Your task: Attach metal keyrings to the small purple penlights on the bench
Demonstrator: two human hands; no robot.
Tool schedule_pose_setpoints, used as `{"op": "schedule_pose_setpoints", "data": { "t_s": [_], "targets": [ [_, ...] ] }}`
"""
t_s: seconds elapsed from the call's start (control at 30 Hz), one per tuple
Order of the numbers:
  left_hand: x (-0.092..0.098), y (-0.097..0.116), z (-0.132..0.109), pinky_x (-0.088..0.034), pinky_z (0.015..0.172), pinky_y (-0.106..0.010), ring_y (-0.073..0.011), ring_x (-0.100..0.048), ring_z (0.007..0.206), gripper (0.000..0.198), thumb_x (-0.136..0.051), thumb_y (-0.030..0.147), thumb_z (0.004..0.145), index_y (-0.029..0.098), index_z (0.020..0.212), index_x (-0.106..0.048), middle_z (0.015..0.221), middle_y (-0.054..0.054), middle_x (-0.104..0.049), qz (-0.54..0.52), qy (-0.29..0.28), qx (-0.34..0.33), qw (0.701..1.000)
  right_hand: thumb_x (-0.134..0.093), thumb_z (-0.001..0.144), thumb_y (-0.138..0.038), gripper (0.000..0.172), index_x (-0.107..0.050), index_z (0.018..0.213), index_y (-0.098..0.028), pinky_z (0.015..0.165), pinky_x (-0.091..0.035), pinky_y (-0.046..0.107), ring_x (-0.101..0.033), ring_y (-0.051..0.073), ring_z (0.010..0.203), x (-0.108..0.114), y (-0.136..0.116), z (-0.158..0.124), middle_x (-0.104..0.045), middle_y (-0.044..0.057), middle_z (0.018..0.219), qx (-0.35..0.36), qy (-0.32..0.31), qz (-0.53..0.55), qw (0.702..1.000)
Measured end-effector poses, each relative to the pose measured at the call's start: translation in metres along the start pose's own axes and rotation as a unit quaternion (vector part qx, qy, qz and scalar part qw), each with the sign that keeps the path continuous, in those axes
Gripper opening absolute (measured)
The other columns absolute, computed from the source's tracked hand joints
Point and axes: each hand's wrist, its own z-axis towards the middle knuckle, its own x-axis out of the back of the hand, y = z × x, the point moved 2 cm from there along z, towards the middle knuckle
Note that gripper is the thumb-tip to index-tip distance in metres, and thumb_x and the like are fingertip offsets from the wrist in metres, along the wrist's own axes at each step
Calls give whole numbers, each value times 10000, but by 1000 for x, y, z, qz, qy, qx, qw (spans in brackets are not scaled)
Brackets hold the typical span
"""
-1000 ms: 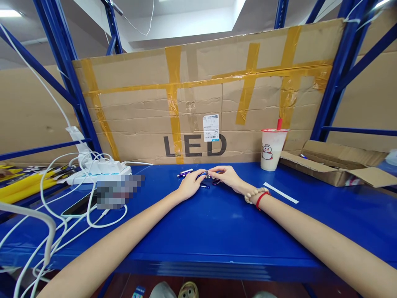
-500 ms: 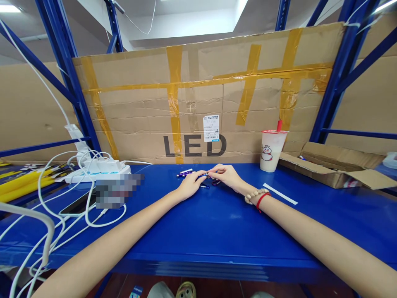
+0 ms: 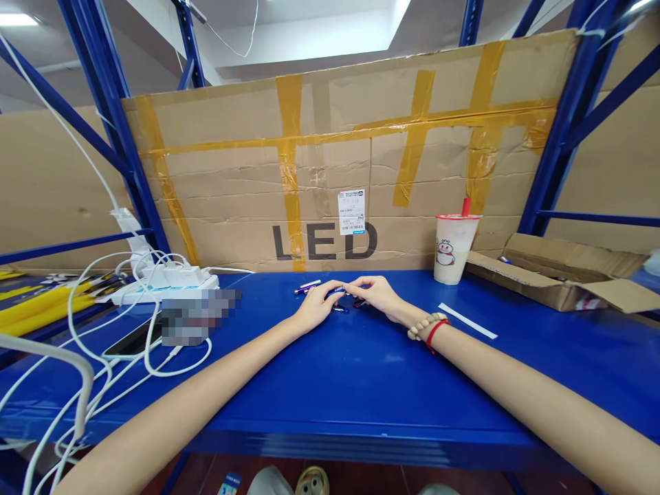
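Note:
My left hand (image 3: pixel 315 306) is closed around a slim blue pen (image 3: pixel 336 291), mostly hidden by the fingers. At the pen's right end, the fingertips of my right hand (image 3: pixel 380 295) are pinched together, meeting the left fingertips. A beaded bracelet (image 3: pixel 425 326) and a red cord circle my right wrist. Dark blue-purple pens (image 3: pixel 308 286) with silvery parts lie just left of my left hand. Below the joined fingertips rests a small dark blue piece (image 3: pixel 341 309). Some dark pieces (image 3: pixel 359 302) show beneath my right hand, too small to make out.
A white cup with a red straw (image 3: pixel 456 249) stands at the back right, beside an open cardboard box (image 3: pixel 541 289). A white strip (image 3: pixel 467 321) lies right of my hands. White cables, a power strip (image 3: pixel 175 280) and a phone (image 3: pixel 131 342) occupy the left. Taped cardboard (image 3: pixel 232 199) closes the back.
Both hands keep nearly the same place and hold. The fingertips have shifted only slightly around the pen, and the view has moved a little.

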Motion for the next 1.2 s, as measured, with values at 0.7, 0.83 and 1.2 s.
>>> {"op": "schedule_pose_setpoints", "data": {
  "t_s": [0.7,0.83,1.2],
  "targets": [
    [2,1,3,-444,683,-257,-135,-534,643,266,-389,268,848,161,1034,-546,668,5,-569,27,56,52,997,-687,588,-476,423,-683,874,-163,523,-465,234,-569,128,632,-1,4,4,-648,40,757,52,19,37,998],
    [0,-3,4,-445,680,-253,-135,-534,650,264,-391,272,849,165,1023,-559,681,5,-580,26,38,44,998,-684,598,-460,369,-704,812,-161,585,-485,254,-597,148,692,1,4,5,-649,64,848,90,13,19,996],
    [-1,-4,2,-398,855,-285,-166,-554,907,219,-397,235,847,179,994,-549,993,-31,-616,17,-15,15,1000,-654,695,-379,177,-717,786,-240,546,-372,238,-469,79,546,11,1,9,-563,6,766,220,34,-221,949]
  ]
}}
